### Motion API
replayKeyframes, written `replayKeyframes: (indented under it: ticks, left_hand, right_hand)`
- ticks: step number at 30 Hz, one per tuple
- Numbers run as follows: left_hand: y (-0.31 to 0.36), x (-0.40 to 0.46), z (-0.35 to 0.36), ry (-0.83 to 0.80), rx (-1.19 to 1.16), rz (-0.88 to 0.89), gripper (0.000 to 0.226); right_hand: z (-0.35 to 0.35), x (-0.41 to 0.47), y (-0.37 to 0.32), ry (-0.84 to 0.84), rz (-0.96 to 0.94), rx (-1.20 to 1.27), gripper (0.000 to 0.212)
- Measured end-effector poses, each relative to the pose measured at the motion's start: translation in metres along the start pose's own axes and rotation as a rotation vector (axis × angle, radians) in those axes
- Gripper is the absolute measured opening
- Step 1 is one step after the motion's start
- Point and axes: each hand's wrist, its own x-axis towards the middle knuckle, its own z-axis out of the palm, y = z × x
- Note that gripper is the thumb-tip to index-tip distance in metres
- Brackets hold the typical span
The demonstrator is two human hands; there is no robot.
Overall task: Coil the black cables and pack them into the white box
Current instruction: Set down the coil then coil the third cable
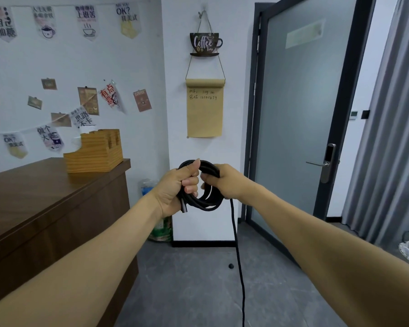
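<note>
Bare left hand (pixel 175 187) gripping coiled black cable (pixel 207 204), thumb pressing on top; right hand (pixel 224 182) clutching coil's other side; loose tail hanging floorward.

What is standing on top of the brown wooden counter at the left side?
On the counter stands a light wooden holder near its far right corner, with white items, probably cups, behind it. The holder covers them partly, and its inside cannot be seen.
</note>
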Motion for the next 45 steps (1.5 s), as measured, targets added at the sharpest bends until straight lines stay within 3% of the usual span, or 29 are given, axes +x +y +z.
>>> replayKeyframes:
  ticks: [4, 9, 14, 18, 20, 24, 34, 37, 41, 45]
  left_hand:
    - [0.002, -0.007, 0.001, -0.066, -0.031, -0.047, 0.036]
    - [0.007, -0.009, 0.006, -0.036, 0.074, -0.109, 0.042]
    - [0.005, 0.000, 0.010, 0.121, 0.186, -0.076, 0.031]
    - [-0.007, 0.008, 0.020, 0.352, 0.314, -0.020, 0.033]
    - [-0.014, 0.010, 0.026, 0.416, 0.278, -0.011, 0.034]
    - [-0.014, 0.010, 0.027, 0.376, 0.050, -0.051, 0.040]
    - [-0.018, 0.010, 0.013, 0.304, 0.080, -0.097, 0.042]
    - [-0.015, 0.010, 0.002, 0.356, 0.120, -0.114, 0.043]
    - [-0.010, 0.012, -0.019, 0.462, 0.110, -0.106, 0.043]
    - [0.001, 0.011, -0.041, 0.637, 0.060, -0.053, 0.042]
  right_hand:
    - [0.000, -0.001, -0.003, -0.009, -0.046, -0.059, 0.019]
    - [0.003, -0.004, 0.003, 0.003, -0.030, -0.112, 0.026]
    - [-0.001, 0.001, 0.008, 0.057, 0.042, -0.197, 0.019]
    - [-0.001, 0.005, 0.013, 0.128, 0.137, -0.225, 0.024]
    - [0.000, 0.004, 0.014, 0.149, 0.164, -0.233, 0.026]
    - [0.001, 0.002, 0.016, 0.166, 0.198, -0.172, 0.025]
    - [0.003, -0.006, 0.019, 0.020, 0.220, 0.002, 0.025]
    - [-0.004, -0.011, 0.019, -0.020, 0.169, 0.076, 0.027]
    - [-0.019, -0.014, 0.033, 0.104, 0.150, 0.184, 0.023]
    - [-0.033, -0.020, 0.056, 0.201, 0.217, 0.120, 0.022]
